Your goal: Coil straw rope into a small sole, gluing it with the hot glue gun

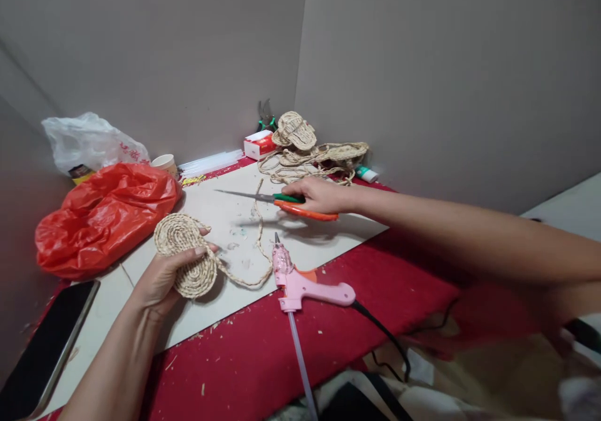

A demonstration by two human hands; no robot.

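My left hand point(162, 277) grips an oval coiled straw-rope sole point(185, 255) near the front left of a white board point(225, 221). A loose braided rope tail point(258, 246) runs from the sole across the board. My right hand point(317, 194) is closed on the orange and green handles of a pair of scissors point(263, 197), whose blades point left just above the board, close to the rope's far end. A pink hot glue gun point(305, 286) with a glue stick and black cord lies between my hands at the board's front edge.
A red plastic bag point(103, 218), a white bag point(87, 142) and a paper cup point(165, 162) sit at the left. A phone point(44, 349) lies front left. Finished woven pieces and rope point(310, 149), a red-white box point(259, 144), pliers and glue sticks point(209, 162) stand by the back walls.
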